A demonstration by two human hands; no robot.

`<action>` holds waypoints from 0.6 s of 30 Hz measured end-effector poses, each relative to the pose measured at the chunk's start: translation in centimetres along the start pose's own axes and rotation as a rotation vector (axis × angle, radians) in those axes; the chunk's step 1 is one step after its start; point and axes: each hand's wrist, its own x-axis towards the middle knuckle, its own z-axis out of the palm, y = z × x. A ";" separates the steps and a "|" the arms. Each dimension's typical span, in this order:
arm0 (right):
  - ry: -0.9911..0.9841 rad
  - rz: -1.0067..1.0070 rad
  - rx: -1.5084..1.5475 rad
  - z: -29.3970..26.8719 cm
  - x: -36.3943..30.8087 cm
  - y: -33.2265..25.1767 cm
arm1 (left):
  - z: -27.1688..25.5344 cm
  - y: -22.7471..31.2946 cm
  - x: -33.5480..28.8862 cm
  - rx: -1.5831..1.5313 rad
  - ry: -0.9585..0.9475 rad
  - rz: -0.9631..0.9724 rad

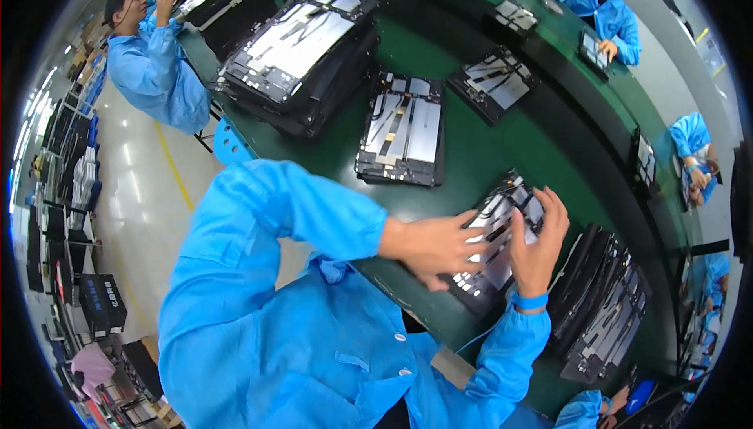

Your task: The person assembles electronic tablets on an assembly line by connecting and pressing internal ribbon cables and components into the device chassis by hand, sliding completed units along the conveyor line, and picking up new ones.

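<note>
An opened tablet (492,254) lies on the green bench in front of me, its silver battery cells and dark boards bare. My left hand (443,247) reaches over its left edge, fingers stretched out and apart on the cells. Over its right side is my right hand (541,245), thumb apart from the curved fingers, with no object seen between them. A blue wrist band (531,301) circles my right wrist. Past my hands, another opened tablet (404,129) rests on a dark panel.
Dark tablets (604,303) lean in an overlapping row on the right. A tall pile of opened tablets (302,41) stands far left, with a smaller one (496,84) at centre back. A person in blue (153,68) works at left; others (612,25) work across the bench (329,150).
</note>
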 end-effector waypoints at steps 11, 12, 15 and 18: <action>0.020 0.191 -0.140 8.5 1.6 7.2 | -0.1 -25.3 12.1 0.179 -0.220 -0.308; -0.012 0.203 -0.272 9.6 2.5 8.2 | -1.4 -27.8 12.3 0.128 -0.261 -0.356; -0.015 0.309 -0.442 8.7 3.4 9.2 | -11.9 -35.3 13.0 0.031 -0.333 -0.563; -0.021 0.303 -0.490 9.2 3.8 8.9 | -17.8 -50.1 2.6 0.107 -0.355 -0.958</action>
